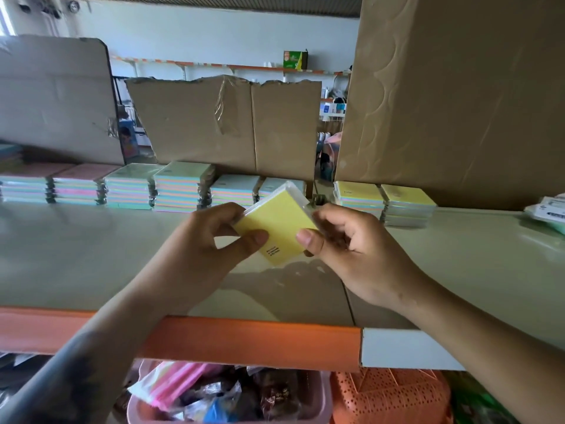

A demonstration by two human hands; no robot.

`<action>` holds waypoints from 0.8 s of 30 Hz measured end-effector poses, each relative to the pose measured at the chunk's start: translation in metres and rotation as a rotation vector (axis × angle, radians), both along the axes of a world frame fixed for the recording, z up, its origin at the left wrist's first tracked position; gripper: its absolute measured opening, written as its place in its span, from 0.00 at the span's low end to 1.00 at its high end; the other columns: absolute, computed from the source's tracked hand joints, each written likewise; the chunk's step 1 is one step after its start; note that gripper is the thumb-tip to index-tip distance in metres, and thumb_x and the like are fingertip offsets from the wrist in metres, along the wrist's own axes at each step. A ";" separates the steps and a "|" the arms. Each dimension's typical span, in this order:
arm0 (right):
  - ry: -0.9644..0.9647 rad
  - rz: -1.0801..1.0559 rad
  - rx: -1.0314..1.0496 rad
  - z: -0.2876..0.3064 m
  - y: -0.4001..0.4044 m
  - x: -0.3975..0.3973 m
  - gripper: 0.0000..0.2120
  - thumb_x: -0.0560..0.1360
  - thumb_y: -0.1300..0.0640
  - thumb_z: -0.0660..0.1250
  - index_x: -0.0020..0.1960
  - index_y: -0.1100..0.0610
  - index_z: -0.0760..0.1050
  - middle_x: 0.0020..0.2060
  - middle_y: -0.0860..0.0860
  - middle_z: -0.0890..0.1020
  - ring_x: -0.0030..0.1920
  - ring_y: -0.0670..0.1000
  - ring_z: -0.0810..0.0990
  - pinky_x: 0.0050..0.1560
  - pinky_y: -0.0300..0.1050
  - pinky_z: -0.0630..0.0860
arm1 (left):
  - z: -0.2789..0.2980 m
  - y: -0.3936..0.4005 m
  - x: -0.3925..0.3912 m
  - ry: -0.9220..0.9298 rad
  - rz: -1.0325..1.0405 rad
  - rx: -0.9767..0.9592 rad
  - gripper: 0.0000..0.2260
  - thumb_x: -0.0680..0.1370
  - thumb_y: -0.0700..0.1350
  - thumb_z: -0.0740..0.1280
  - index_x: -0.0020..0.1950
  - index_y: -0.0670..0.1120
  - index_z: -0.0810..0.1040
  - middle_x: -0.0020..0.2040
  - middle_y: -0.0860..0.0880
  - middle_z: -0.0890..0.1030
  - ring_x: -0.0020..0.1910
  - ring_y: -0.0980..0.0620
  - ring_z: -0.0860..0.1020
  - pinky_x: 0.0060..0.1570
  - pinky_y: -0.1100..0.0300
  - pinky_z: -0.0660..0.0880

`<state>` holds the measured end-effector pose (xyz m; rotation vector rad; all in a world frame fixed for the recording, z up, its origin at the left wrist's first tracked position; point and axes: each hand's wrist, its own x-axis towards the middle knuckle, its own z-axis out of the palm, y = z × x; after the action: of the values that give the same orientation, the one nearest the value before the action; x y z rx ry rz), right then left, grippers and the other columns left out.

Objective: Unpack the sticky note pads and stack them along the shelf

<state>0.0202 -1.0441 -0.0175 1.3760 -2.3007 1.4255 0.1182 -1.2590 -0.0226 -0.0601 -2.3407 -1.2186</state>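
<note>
A yellow sticky note pad [276, 226] in clear wrap is held tilted above the pale shelf [91, 255], in the middle of the view. My left hand [211, 240] grips its left edge, thumb on the yellow face. My right hand [342, 243] pinches its right edge, thumb on top. Along the back of the shelf runs a row of stacked pastel pads [180, 191]. Two shorter stacks with yellow tops [385, 200] stand further right.
Torn cardboard sheets [226, 123] stand behind the row, and a tall cardboard box [458, 96] rises at the right. A white packet [547, 209] lies at the shelf's far right. The orange shelf lip [244, 341] is in front; baskets [388, 399] of goods sit below.
</note>
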 end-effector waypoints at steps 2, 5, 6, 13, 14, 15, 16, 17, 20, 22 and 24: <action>0.005 -0.039 0.001 -0.002 0.002 0.000 0.14 0.77 0.45 0.73 0.58 0.48 0.75 0.46 0.45 0.84 0.44 0.44 0.82 0.46 0.44 0.76 | 0.000 -0.002 -0.001 0.006 -0.023 0.102 0.15 0.72 0.57 0.73 0.44 0.45 0.81 0.41 0.48 0.86 0.40 0.56 0.81 0.45 0.50 0.73; 0.235 -0.146 0.014 0.002 0.008 0.003 0.31 0.71 0.47 0.79 0.68 0.50 0.69 0.63 0.45 0.77 0.61 0.43 0.76 0.59 0.33 0.70 | 0.003 -0.002 -0.003 -0.003 -0.050 0.223 0.26 0.69 0.63 0.75 0.44 0.39 0.81 0.40 0.36 0.82 0.41 0.51 0.73 0.44 0.50 0.68; 0.352 -0.154 0.043 0.005 0.010 0.004 0.33 0.70 0.46 0.80 0.69 0.52 0.69 0.66 0.47 0.75 0.66 0.46 0.73 0.64 0.36 0.69 | 0.004 -0.001 -0.005 -0.011 -0.054 0.231 0.27 0.69 0.64 0.75 0.42 0.38 0.79 0.37 0.39 0.79 0.40 0.51 0.70 0.42 0.51 0.66; 0.732 -0.134 0.317 0.011 0.031 0.001 0.33 0.68 0.39 0.76 0.68 0.48 0.69 0.74 0.48 0.69 0.73 0.54 0.68 0.69 0.58 0.67 | 0.010 0.026 -0.014 -0.079 -0.112 0.236 0.30 0.67 0.68 0.74 0.35 0.40 0.73 0.35 0.46 0.68 0.39 0.49 0.64 0.41 0.49 0.63; 0.737 -0.140 0.304 0.012 0.036 -0.001 0.32 0.68 0.39 0.76 0.68 0.48 0.70 0.72 0.47 0.71 0.72 0.53 0.70 0.68 0.59 0.68 | 0.011 0.030 -0.018 -0.083 -0.127 0.259 0.32 0.67 0.69 0.74 0.36 0.39 0.74 0.37 0.44 0.71 0.41 0.48 0.66 0.43 0.46 0.65; 0.728 -0.143 0.284 0.014 0.043 -0.004 0.31 0.69 0.38 0.76 0.67 0.48 0.71 0.70 0.47 0.73 0.70 0.52 0.72 0.66 0.59 0.68 | 0.012 0.037 -0.022 -0.084 -0.142 0.278 0.33 0.67 0.68 0.74 0.39 0.36 0.75 0.37 0.41 0.74 0.42 0.47 0.69 0.45 0.42 0.70; 0.708 -0.138 0.266 0.016 0.048 -0.008 0.31 0.69 0.38 0.75 0.67 0.47 0.72 0.69 0.46 0.74 0.69 0.51 0.73 0.66 0.60 0.68 | 0.014 0.044 -0.026 -0.090 -0.151 0.285 0.35 0.68 0.68 0.73 0.42 0.33 0.76 0.40 0.36 0.77 0.43 0.47 0.72 0.50 0.34 0.73; 0.677 -0.122 0.255 0.019 0.055 -0.013 0.30 0.69 0.38 0.75 0.67 0.47 0.73 0.68 0.45 0.75 0.69 0.50 0.73 0.66 0.60 0.69 | 0.017 0.053 -0.030 -0.100 -0.155 0.271 0.36 0.69 0.68 0.72 0.46 0.31 0.77 0.43 0.32 0.80 0.45 0.47 0.74 0.55 0.31 0.74; 0.534 -0.057 0.259 0.030 0.082 -0.033 0.31 0.68 0.35 0.75 0.67 0.44 0.74 0.66 0.42 0.76 0.69 0.47 0.74 0.67 0.59 0.70 | 0.021 0.076 -0.043 -0.090 -0.143 0.097 0.35 0.73 0.70 0.63 0.45 0.34 0.76 0.40 0.38 0.80 0.41 0.51 0.72 0.52 0.36 0.73; 0.471 -0.045 0.269 0.040 0.098 -0.051 0.30 0.67 0.34 0.76 0.65 0.44 0.76 0.63 0.41 0.77 0.66 0.46 0.75 0.67 0.53 0.71 | 0.020 0.088 -0.049 -0.101 -0.110 -0.077 0.34 0.76 0.72 0.55 0.47 0.40 0.76 0.40 0.43 0.77 0.41 0.49 0.72 0.51 0.40 0.72; 0.405 -0.068 0.275 0.054 0.113 -0.075 0.28 0.67 0.35 0.78 0.63 0.45 0.79 0.60 0.43 0.79 0.62 0.47 0.77 0.66 0.48 0.71 | 0.018 0.098 -0.054 -0.207 -0.054 -0.267 0.33 0.75 0.75 0.50 0.63 0.54 0.78 0.55 0.55 0.83 0.56 0.54 0.79 0.63 0.46 0.74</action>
<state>-0.0544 -0.9309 0.0362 1.4731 -2.2960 0.7413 0.0644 -1.1607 -0.0046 -0.0912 -2.6873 -0.9682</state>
